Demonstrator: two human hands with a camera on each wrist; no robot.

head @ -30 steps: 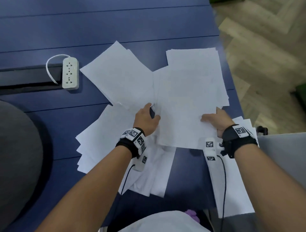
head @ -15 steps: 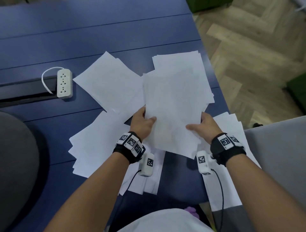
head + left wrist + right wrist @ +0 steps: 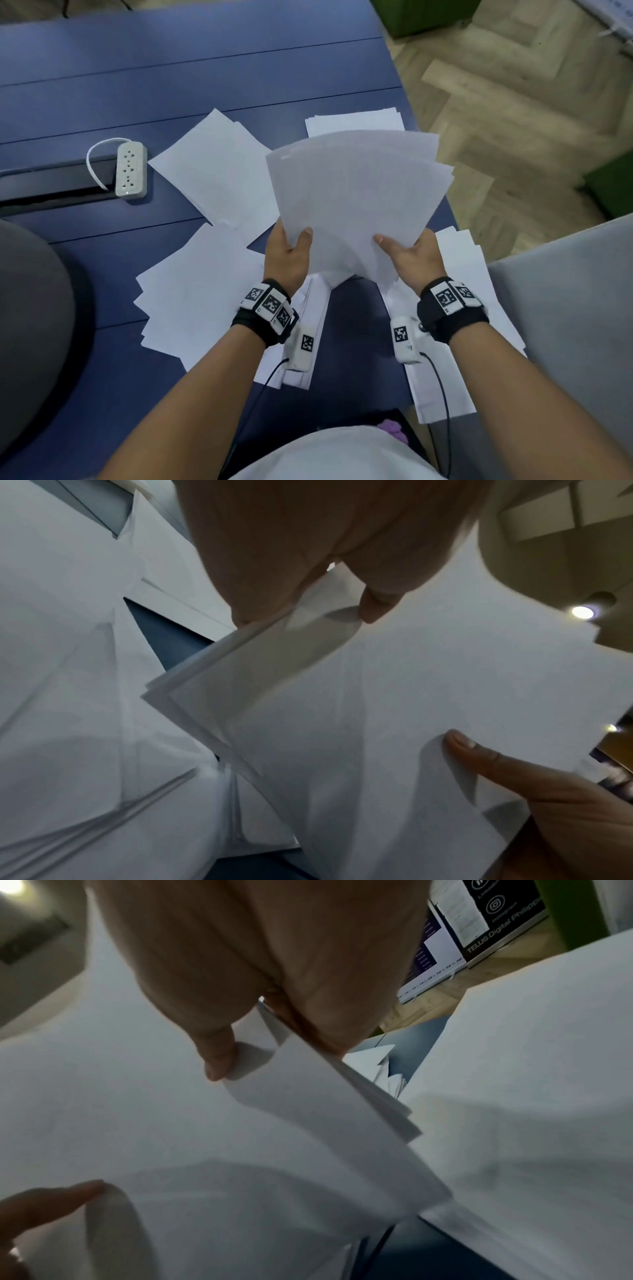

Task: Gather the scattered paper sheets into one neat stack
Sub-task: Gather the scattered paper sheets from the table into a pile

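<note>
Far left, a white power strip [image 3: 131, 170] is sitting on the blue table [image 3: 205, 68], beside a dark slot in the top. Right of it, one pile of loose sheets [image 3: 219, 171] is lying at an angle on the table, and a second pile [image 3: 191, 294] is lying nearer you, left of your left forearm.

Your left hand [image 3: 287, 257] is gripping the lower left edge of the held bundle of sheets [image 3: 356, 198]: thumb [image 3: 378, 607] pressing on top, fingers curled underneath. The bundle is raised off the table, tilted toward you, with its sheets fanned unevenly at the top edge and not squared up.

Your right hand [image 3: 412, 258] is gripping the bundle's lower right edge the same way, thumb [image 3: 219, 1056] on top, fingers hidden behind the paper.

More sheets [image 3: 352, 118] are poking out behind the bundle's top, on the table. Another strip of sheets [image 3: 479, 291] is lying under your right wrist, at the table's right edge. Past that, wooden floor [image 3: 531, 120].
</note>
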